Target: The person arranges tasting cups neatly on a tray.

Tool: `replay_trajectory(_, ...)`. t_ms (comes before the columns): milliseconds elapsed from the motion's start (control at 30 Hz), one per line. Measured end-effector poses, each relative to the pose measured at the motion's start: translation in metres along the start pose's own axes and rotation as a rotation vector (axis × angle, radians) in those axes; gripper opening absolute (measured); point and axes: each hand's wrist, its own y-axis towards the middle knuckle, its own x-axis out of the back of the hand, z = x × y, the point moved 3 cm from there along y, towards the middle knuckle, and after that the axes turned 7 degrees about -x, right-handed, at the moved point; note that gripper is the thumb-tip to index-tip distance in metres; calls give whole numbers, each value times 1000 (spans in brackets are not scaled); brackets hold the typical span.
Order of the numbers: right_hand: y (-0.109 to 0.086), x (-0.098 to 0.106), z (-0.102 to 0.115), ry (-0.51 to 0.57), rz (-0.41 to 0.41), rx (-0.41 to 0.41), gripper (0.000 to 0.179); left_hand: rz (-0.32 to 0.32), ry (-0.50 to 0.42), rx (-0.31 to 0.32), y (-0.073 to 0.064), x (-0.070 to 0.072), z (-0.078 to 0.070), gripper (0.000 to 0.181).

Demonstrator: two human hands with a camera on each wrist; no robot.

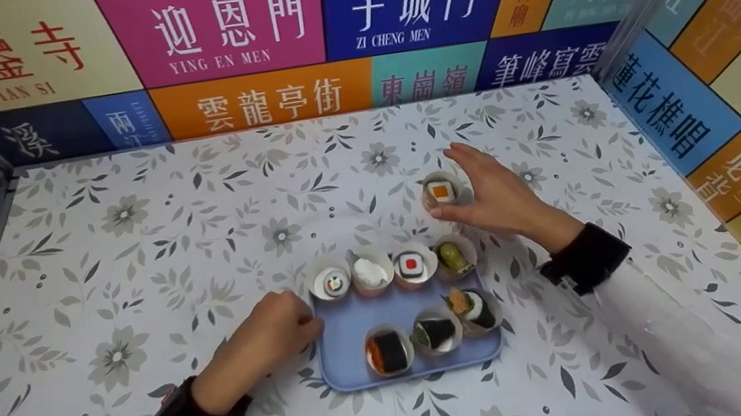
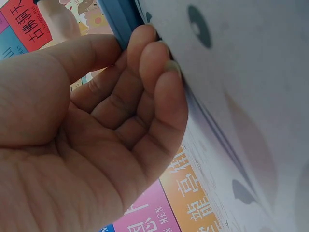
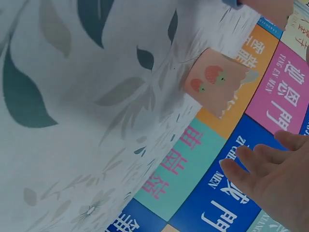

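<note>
At the left edge of a blue tray (image 1: 343,346), my left hand (image 1: 278,326) pinches the rim with curled fingers; in the left wrist view the thumb meets the tray edge (image 2: 118,19). My right hand (image 1: 495,194) is spread beside a paper cup (image 1: 441,191) holding a sushi piece with an orange square centre. In the right wrist view, that cup, peach with strawberries printed on it (image 3: 210,82), stands apart from the right fingers (image 3: 236,176). The cup stands on the tablecloth behind the tray.
Along the tray's back stands a row of cups with a round roll (image 1: 334,283), a white piece (image 1: 369,273), a red-centred piece (image 1: 411,264) and a green piece (image 1: 452,256). Three cups with dark-wrapped sushi (image 1: 390,350) stand at the front. Printed panels (image 1: 229,25) surround the floral tablecloth.
</note>
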Motion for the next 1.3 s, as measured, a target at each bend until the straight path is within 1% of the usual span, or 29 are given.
replay_trajectory(67,8,-4,-4,-16,34,-35,104,3,-3,11,0,0,0,51)
replay_trajectory(167,18,-10,-9,-44,70,-64,107,4,3,18,0,0,0,51)
replay_trajectory(300,27,-16,-14,-68,104,-82,108,2,10,17,0,1,0,50)
replay_trajectory(400,30,-19,-16,-76,118,-87,107,6,13,27,0,1,0,50)
replay_trajectory(567,31,-22,-16,-61,122,-80,104,7,8,39,-1,1,0,50)
replay_trajectory(867,33,-24,-17,-31,122,-68,98,-21,17,-45,-1,0,-1,53)
replay_trajectory(1133,36,-28,-19,-24,114,-77,87,-11,5,-17,-1,1,-2,51)
replay_trajectory(1300,36,-30,-20,-7,84,-71,77,-10,7,-11,-2,1,-2,51)
